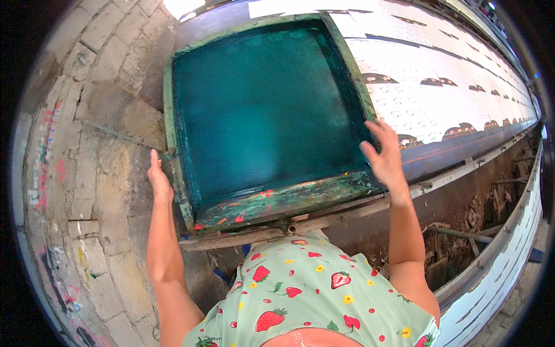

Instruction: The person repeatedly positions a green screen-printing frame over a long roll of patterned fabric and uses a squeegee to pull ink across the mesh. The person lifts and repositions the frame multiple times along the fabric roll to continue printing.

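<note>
A large screen-printing frame [354, 75] lies on the long table in front of me, its mesh [260, 110] dark teal and shiny with ink. Its green wooden edges are worn, and the near edge carries smears of red, orange and black paint. My left hand [159, 179] is beside the frame's left edge, fingers stretched out and holding nothing; whether it touches the wood I cannot tell. At the right edge, near the front corner, my right hand [385, 155] has its fingers and thumb spread over the rim, with nothing gripped.
White printed sheets [416, 58] with dark arched motifs run along the table to the right. A metal rail [457, 174] follows the table's near side. On the left stands a paint-marked brick wall [110, 191]. Another pale striped surface [503, 289] lies at the lower right.
</note>
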`<state>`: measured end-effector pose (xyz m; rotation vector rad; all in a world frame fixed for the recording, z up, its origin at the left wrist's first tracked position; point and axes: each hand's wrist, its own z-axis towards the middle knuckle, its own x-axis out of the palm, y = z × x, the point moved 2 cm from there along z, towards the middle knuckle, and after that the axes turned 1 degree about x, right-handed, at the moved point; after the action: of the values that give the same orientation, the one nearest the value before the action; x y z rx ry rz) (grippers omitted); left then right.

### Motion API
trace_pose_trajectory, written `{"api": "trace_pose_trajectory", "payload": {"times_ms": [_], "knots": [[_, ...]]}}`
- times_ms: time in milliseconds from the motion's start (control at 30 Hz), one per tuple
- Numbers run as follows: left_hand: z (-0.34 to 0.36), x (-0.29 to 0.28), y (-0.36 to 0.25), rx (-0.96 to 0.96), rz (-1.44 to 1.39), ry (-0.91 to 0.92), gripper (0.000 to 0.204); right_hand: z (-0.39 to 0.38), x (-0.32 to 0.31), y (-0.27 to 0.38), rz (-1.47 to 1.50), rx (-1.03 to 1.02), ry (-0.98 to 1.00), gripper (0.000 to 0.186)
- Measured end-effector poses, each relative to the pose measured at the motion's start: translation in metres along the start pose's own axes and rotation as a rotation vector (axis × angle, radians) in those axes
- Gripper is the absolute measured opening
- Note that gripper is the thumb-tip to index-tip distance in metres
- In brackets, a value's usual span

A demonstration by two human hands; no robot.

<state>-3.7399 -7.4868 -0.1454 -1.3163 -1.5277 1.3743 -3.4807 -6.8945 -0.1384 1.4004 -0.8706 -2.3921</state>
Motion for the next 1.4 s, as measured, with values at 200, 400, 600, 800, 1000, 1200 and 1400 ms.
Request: {"api": "trace_pose_trajectory", "payload": {"times_ms": [200,400,600,800,1000,1200,1400], "knots": [[0.000,0.026,0.007,-0.033,0.044,-0.040,0.093,-0.072,0.053,0.130,0.090,-0.593,0.551,0.051],[0.004,0.028,0.014,-0.046,0.023,0.014,0.089,-0.072,0.065,0.160,-0.112,-0.541,0.468,0.043],[0.026,0.008,0.037,-0.040,0.213,0.026,0.081,-0.035,0.098,0.196,-0.246,-0.553,0.615,0.046],[0.034,0.017,0.038,0.005,0.408,0.038,0.089,0.046,0.093,0.202,-0.111,-0.232,0.987,0.036],[0.033,0.022,0.038,-0.043,0.440,0.052,0.090,0.071,0.122,0.194,0.023,0.052,1.336,0.041],[0.039,0.017,0.039,0.040,0.499,0.014,0.089,0.054,0.140,0.186,0.052,0.077,1.398,0.037],[0.026,0.019,0.031,0.046,0.482,0.050,0.081,0.025,0.117,0.181,-0.211,-0.073,1.221,0.039]]}}
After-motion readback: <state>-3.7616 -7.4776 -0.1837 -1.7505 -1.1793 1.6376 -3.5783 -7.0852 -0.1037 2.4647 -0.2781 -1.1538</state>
